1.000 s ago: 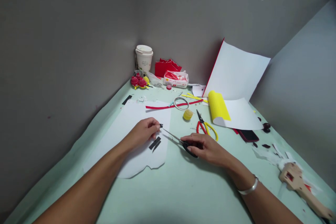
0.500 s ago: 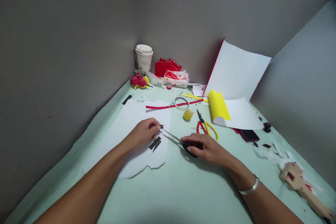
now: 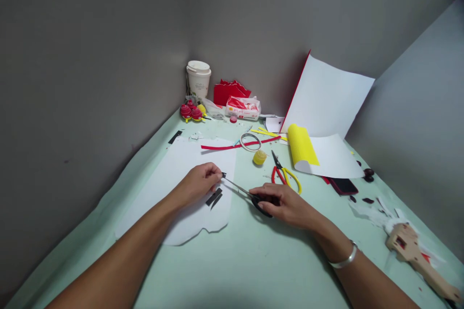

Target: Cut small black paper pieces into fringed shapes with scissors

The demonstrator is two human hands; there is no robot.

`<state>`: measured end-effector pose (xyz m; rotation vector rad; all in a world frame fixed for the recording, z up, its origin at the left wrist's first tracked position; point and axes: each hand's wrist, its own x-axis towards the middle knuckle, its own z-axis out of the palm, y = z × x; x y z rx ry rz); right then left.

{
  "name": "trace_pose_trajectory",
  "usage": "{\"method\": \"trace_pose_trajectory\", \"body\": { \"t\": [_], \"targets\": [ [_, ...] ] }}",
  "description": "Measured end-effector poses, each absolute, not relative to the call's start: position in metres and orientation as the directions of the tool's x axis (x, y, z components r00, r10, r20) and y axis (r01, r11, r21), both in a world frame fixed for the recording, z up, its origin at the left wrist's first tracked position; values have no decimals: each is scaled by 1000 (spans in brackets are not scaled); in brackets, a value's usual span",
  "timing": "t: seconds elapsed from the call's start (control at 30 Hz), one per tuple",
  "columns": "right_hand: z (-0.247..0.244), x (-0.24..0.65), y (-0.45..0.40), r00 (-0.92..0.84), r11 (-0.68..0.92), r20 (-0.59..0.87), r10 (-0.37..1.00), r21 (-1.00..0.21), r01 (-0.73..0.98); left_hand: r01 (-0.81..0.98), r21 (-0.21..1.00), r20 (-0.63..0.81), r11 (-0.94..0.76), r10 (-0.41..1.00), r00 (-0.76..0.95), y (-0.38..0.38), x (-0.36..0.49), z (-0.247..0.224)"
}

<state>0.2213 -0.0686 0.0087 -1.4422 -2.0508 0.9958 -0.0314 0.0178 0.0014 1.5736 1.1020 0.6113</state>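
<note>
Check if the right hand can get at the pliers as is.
Probably, but not freely: the right hand is holding scissors, which it would likely need to put down first. The pliers lie just beyond it, with nothing visible on top.

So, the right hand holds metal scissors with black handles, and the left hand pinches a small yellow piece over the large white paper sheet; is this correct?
Not quite: the head view shows the left hand pinches a small black piece, not a yellow one. It does so over the large white paper sheet, and the right hand holds metal scissors with black handles, as stated.
</note>
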Motion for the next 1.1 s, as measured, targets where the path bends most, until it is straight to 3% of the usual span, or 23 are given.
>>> {"method": "trace_pose_trajectory", "body": {
  "t": [1.1],
  "targets": [
    [11, 220, -69, -364, 195, -56, 930, -763, 616, 346, 938, -145, -20, 884, 445, 17, -32, 2]
  ]
}}
